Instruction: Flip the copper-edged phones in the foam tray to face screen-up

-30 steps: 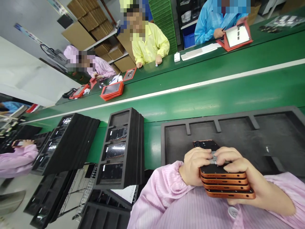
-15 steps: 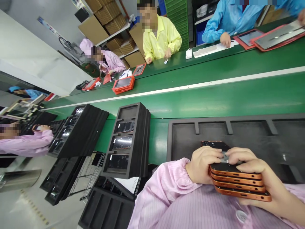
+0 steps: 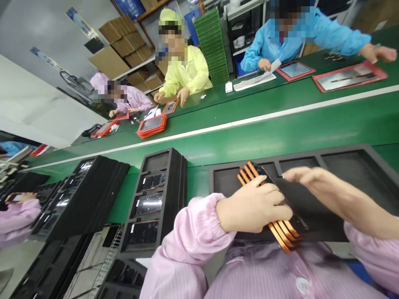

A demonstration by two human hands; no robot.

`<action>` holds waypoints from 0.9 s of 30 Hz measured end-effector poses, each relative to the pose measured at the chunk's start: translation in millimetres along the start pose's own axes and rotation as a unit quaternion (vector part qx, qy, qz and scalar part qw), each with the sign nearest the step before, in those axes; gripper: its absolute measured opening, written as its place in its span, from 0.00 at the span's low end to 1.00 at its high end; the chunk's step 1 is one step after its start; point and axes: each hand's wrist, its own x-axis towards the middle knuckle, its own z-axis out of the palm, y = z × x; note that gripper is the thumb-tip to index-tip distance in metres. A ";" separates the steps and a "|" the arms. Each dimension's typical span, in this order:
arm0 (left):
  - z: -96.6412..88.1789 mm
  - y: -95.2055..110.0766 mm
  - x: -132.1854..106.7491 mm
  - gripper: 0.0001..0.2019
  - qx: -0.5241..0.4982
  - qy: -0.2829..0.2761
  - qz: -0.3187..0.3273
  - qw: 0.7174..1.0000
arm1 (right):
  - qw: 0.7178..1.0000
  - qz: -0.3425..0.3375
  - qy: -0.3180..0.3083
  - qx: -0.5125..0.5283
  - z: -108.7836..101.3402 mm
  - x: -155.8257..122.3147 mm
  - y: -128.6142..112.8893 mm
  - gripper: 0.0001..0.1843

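My left hand [image 3: 254, 204] grips a stack of several flat orange-edged black devices [image 3: 280, 230], turned on edge so the orange rims show above and below my fingers. My right hand [image 3: 304, 176] stretches out beside the stack with fingers extended, its fingertips at the top device's face; whether it grips anything is unclear. Both hands hover over a wide black foam tray [image 3: 349, 166] with shallow empty compartments, lying on the green conveyor belt [image 3: 280, 133]. Pink sleeves cover both my arms.
A stack of black foam trays [image 3: 162, 191] holding dark devices stands to the left, with another stack [image 3: 81, 195] further left. Across the belt, people in yellow, blue and pink coats work on red-framed tablets [image 3: 152, 124]. A pink-sleeved co-worker's hand [image 3: 21, 197] is at far left.
The stack, held flat between both hands before, is now turned on edge in my left hand. My right hand has let go of its side and reached forward over the tray.
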 end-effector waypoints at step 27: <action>69.8 -44.3 -22.7 0.23 -0.638 0.361 -0.381 0.564 | 0.972 0.168 -0.115 0.121 26.8 60.3 49.2 0.38</action>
